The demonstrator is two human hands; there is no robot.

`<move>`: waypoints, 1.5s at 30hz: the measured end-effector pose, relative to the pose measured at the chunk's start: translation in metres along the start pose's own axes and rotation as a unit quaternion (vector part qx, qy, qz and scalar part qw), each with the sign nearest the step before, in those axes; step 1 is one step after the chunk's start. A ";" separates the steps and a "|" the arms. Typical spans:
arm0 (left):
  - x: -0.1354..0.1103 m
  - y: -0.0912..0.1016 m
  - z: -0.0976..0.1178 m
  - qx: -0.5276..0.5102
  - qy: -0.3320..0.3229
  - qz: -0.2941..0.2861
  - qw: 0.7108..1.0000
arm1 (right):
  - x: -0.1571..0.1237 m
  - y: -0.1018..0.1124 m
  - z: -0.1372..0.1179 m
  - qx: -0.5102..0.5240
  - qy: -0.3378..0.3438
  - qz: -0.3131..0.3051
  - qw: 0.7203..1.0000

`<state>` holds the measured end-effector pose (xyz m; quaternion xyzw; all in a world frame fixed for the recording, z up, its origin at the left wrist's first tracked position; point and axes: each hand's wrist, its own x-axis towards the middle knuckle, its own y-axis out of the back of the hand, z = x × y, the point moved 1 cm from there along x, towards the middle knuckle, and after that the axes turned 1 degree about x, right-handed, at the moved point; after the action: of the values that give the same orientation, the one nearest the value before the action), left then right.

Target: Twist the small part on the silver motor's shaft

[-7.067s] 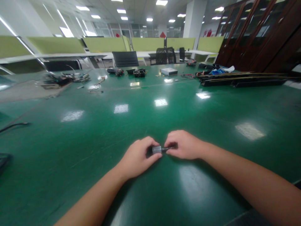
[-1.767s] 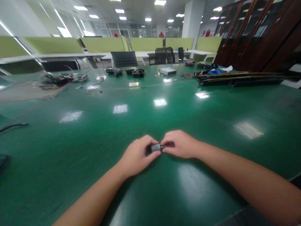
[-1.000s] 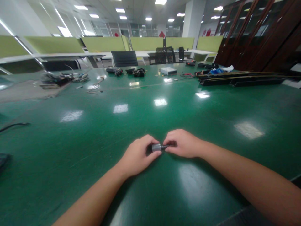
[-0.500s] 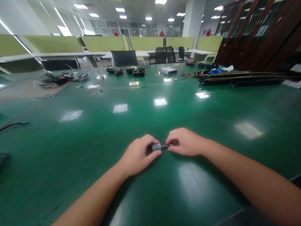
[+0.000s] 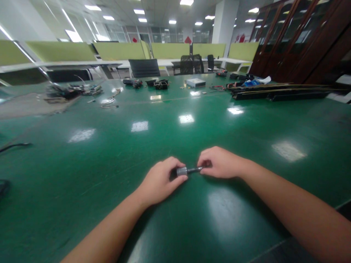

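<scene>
Farther from the left hand than before, the right hand pinches the end of a thin dark rod; the left is clamped around a grey cylinder at the rod's other end, over the green desk.

You are in an office. Beyond the far edge of your green worktop you have black chairs, white desks and lime dividers, with glass partitions farther back. Past the worktop's far right corner stands a wood cabinet with glass doors. Loose parts toward the worktop's far left corner give your spot a workshop touch.
</scene>
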<state>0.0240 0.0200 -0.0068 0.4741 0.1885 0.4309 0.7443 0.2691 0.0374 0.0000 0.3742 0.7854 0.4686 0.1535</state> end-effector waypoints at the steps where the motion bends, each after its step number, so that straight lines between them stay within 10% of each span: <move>1: 0.000 0.000 0.000 0.000 0.000 0.000 1.000 | 0.000 0.000 0.000 0.001 0.001 -0.002 1.000; 22: -0.001 0.000 0.000 -0.010 -0.001 0.001 1.000 | -0.006 0.011 0.007 -0.008 -0.011 -0.021 1.000; 45: 0.004 -0.002 0.002 -0.030 0.021 0.017 0.999 | 0.013 -0.025 -0.009 0.023 0.026 0.071 0.997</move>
<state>0.0280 0.0218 -0.0072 0.4457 0.1834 0.4589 0.7464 0.2441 0.0340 -0.0152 0.4201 0.7712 0.4695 0.0905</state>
